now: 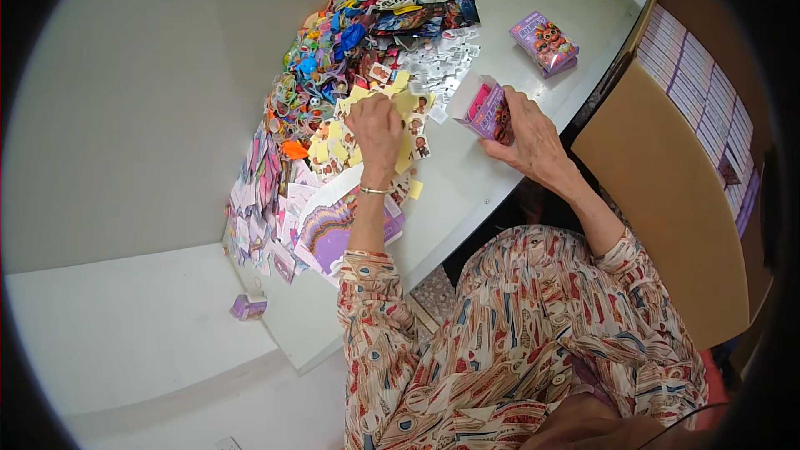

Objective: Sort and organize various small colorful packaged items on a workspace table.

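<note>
Far to the left, one small purple cardboard box [248, 307] sits alone near the edge of the white table [492, 171]. A bump could knock it off.

Next comes a fan of purple and white paper sheets [275, 217], piled loose and sliding over each other. Above them is a big heap of bright plastic toy bits [333, 58]. It is tall and messy, so a push from an arm could spill it.

The left hand [377, 127] lies on the small yellow cards with little pictures [408, 117]. Its fingers are bent down and pinch at one card. The cards are thin and stacked, so two could stick and come up together.

The right hand [533, 137] holds a small purple and pink cardboard box with its top flap open [483, 108], just beside the cards. The fingers wrap round its side. It leans over, so things put inside could fall back out, and a hard squeeze could squash it.

Further right, a shut purple box with cartoon pictures [544, 42] lies flat.
</note>
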A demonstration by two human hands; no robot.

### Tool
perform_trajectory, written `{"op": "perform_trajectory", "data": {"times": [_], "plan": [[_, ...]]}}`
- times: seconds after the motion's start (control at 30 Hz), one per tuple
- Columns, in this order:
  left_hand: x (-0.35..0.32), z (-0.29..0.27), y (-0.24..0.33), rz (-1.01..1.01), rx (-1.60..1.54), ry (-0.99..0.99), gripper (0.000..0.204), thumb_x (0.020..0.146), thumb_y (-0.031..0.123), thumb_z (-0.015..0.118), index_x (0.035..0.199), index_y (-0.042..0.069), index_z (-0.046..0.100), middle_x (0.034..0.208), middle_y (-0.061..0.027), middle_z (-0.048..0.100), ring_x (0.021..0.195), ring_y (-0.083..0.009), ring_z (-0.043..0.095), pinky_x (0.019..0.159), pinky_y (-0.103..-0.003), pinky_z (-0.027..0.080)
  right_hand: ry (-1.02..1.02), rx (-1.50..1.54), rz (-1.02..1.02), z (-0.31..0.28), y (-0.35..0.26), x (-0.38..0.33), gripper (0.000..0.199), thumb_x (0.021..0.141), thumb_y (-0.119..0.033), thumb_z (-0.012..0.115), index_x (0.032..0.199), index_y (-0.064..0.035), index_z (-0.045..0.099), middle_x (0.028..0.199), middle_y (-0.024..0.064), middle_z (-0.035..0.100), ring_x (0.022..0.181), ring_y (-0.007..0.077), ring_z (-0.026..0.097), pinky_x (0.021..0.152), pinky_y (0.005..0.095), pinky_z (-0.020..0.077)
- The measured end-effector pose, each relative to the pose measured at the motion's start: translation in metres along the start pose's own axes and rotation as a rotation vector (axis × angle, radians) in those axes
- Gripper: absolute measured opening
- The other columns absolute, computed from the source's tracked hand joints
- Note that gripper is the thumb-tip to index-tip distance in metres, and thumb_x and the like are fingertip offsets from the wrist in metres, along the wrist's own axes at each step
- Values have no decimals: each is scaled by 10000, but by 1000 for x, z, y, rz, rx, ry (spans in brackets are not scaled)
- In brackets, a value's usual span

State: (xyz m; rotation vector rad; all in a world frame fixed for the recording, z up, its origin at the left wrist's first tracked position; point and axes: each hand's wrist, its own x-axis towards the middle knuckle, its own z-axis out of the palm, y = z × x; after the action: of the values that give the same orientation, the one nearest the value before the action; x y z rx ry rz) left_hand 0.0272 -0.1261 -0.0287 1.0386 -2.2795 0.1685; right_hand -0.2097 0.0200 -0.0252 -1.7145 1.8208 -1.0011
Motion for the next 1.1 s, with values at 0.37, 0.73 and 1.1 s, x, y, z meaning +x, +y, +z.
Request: {"op": "perform_trajectory", "data": {"times": [0.37, 0.73, 1.1], "plan": [[9, -62, 15, -753, -1036, -88, 140, 883, 144, 661, 893, 5, 670, 749, 76, 570, 631, -10, 451, 567, -189, 354, 3, -162, -74, 14, -6, 0, 760, 703, -231, 730, 1293, 54, 346, 1071, 214, 517, 953, 380, 545, 807, 453, 492], [1, -67, 7, -560, -471, -109, 154, 910, 127, 629, 891, -26, 635, 772, -20, 651, 686, -44, 555, 632, -206, 441, -3, -177, -118, 17, -11, -2, 762, 694, -227, 736, 1285, 44, 338, 1077, 205, 506, 926, 369, 541, 771, 440, 511], [1, -54, 9, -804, -1021, 27, 82, 910, 84, 618, 915, 31, 556, 770, -68, 660, 599, -122, 628, 646, -257, 547, 2, -162, -128, 16, -11, -2, 746, 705, -237, 730, 1279, 42, 344, 1073, 199, 505, 927, 365, 543, 785, 437, 509]]}}
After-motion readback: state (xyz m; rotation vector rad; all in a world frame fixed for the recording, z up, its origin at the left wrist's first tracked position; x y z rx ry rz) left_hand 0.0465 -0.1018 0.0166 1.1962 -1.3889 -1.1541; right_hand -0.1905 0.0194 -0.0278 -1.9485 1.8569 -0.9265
